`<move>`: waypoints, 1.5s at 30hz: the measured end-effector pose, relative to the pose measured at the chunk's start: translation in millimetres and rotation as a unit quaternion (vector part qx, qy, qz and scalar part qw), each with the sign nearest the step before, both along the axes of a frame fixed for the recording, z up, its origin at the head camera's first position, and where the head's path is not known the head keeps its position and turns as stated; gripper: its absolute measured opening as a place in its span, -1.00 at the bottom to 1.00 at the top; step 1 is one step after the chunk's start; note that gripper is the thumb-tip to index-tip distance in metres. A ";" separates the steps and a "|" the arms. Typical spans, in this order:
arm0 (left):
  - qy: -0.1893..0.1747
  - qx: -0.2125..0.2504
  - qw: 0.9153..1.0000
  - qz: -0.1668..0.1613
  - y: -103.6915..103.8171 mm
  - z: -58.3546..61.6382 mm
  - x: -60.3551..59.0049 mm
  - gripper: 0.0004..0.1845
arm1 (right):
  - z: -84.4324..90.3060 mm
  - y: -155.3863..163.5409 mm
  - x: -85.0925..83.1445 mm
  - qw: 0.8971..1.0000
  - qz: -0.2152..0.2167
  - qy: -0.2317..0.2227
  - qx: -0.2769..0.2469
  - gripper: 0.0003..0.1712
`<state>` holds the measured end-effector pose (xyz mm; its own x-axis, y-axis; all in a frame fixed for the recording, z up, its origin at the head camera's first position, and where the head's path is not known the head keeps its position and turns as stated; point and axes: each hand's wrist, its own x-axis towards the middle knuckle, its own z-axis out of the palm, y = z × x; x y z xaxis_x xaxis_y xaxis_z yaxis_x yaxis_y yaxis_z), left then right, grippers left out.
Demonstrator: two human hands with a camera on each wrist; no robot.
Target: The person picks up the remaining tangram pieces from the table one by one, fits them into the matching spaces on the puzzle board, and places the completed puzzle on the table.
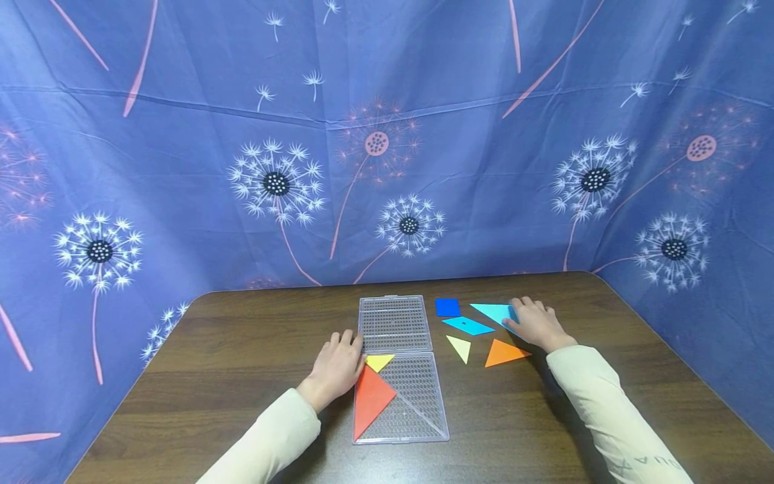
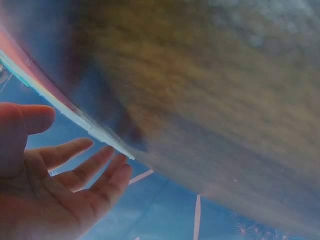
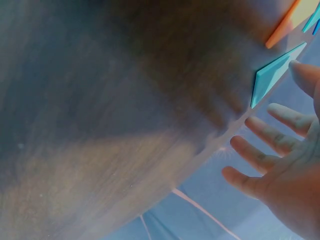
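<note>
Lying at right hand (image 1: 538,325), light-blue triangle (image 1: 496,312), left hand (image 1: 336,365) beside case (image 1: 418,384)

At six o'clock in the head view, the two-panel case (image 1: 417,376) looks like clear, glossy plastic with a fine-gridded texture; its red triangle (image 1: 371,402) and yellow triangle (image 1: 379,362) look smooth and plastic, as do the blue square (image 1: 447,308), light-blue parallelogram (image 1: 471,327), light-blue triangle (image 1: 492,311), pale-yellow triangle (image 1: 459,347) and orange triangle (image 1: 504,353) between four and five. The table (image 1: 254,349) shows wood grain with a soft sheen, the backdrop (image 1: 484,202) at twelve is matt, creased cloth, and the left sleeve (image 1: 272,430) at seven is matt fabric.
</note>
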<state>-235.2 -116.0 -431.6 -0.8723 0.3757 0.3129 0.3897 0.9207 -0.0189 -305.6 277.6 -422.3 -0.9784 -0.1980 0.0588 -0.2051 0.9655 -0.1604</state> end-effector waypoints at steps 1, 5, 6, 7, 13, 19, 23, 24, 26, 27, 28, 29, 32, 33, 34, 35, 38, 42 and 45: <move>-0.001 -0.005 1.000 0.001 0.2 -0.6 -0.1 -0.59 | -0.3 0.0 -0.2 1.000 0.000 -0.003 0.002 -0.37; -0.018 -0.028 0.999 0.012 1.5 -2.6 -0.5 -0.60 | -1.6 -0.1 -1.2 1.000 -0.004 -0.010 0.005 -0.36; -0.024 -0.033 0.999 0.016 1.8 -3.0 -0.6 -0.60 | -2.0 -0.1 -1.6 1.000 -0.005 -0.012 0.005 -0.36; -0.030 -0.037 0.999 0.018 2.1 -3.3 -0.8 -0.60 | -2.3 -0.1 -1.9 1.000 -0.006 -0.015 0.005 -0.35; -0.050 -0.047 0.997 0.029 3.4 -3.8 -1.4 -0.59 | -3.1 0.0 -3.2 1.000 -0.010 -0.030 0.002 -0.33; -0.039 -0.051 0.998 0.024 3.4 -3.4 -1.0 -0.59 | -2.3 0.1 -2.1 0.999 -0.009 -0.031 0.001 -0.31; -0.036 -0.058 0.997 0.023 2.6 -4.5 -0.7 -0.59 | -1.9 -0.5 -2.3 1.000 -0.008 -0.030 0.006 -0.31; -0.037 -0.063 0.997 0.022 2.4 -4.7 -0.8 -0.59 | -2.0 -0.7 -2.7 1.000 -0.008 -0.029 0.007 -0.31; -0.038 -0.076 0.996 0.021 2.1 -4.9 -0.7 -0.58 | -1.3 -1.6 -2.8 1.000 -0.007 -0.029 0.008 -0.32; -0.039 -0.084 0.995 0.021 1.9 -5.0 -0.7 -0.57 | -1.3 -1.8 -3.1 1.000 -0.007 -0.029 0.008 -0.32; -0.039 -0.093 0.995 0.020 1.7 -4.9 -0.6 -0.56 | -0.9 -2.1 -3.1 1.000 -0.008 -0.028 0.007 -0.33; -0.040 -0.101 0.994 0.019 1.5 -5.0 -0.4 -0.56 | -0.6 -2.2 -3.0 1.000 -0.007 -0.027 0.007 -0.33; -0.039 -0.118 0.992 0.016 0.3 -6.1 0.3 -0.54 | 0.0 -2.2 -3.0 1.000 -0.004 -0.027 0.004 -0.33; -0.038 -0.122 0.992 0.015 -0.2 -6.4 0.7 -0.54 | 0.1 -2.1 -3.0 1.000 -0.004 -0.028 0.002 -0.33; -0.037 -0.123 0.992 0.013 -0.8 -6.8 1.2 -0.53 | 0.4 -2.0 -2.9 1.000 -0.002 -0.030 0.000 -0.33; -0.034 -0.124 0.992 0.010 -1.4 -7.2 1.5 -0.53 | 0.6 -2.0 -2.8 0.999 0.000 -0.033 -0.002 -0.32; -0.033 -0.124 0.992 0.003 -2.8 -7.7 3.2 -0.50 | 1.3 -2.2 -3.0 0.999 0.004 -0.044 -0.005 -0.31; -0.037 -0.113 0.993 -0.006 -3.5 -8.0 5.0 -0.47 | 2.2 -2.8 -4.0 0.998 0.006 -0.057 -0.008 -0.29; -0.039 -0.110 0.993 -0.012 -3.5 -7.5 6.2 -0.46 | 3.1 -2.7 -4.2 0.998 0.008 -0.064 -0.009 -0.28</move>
<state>-229.0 -119.5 -439.2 -0.8809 0.4477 0.1535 0.4190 0.8885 -0.1869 -309.8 274.9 -419.2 -0.9749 -0.2140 -0.0617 -0.1976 0.9588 -0.2043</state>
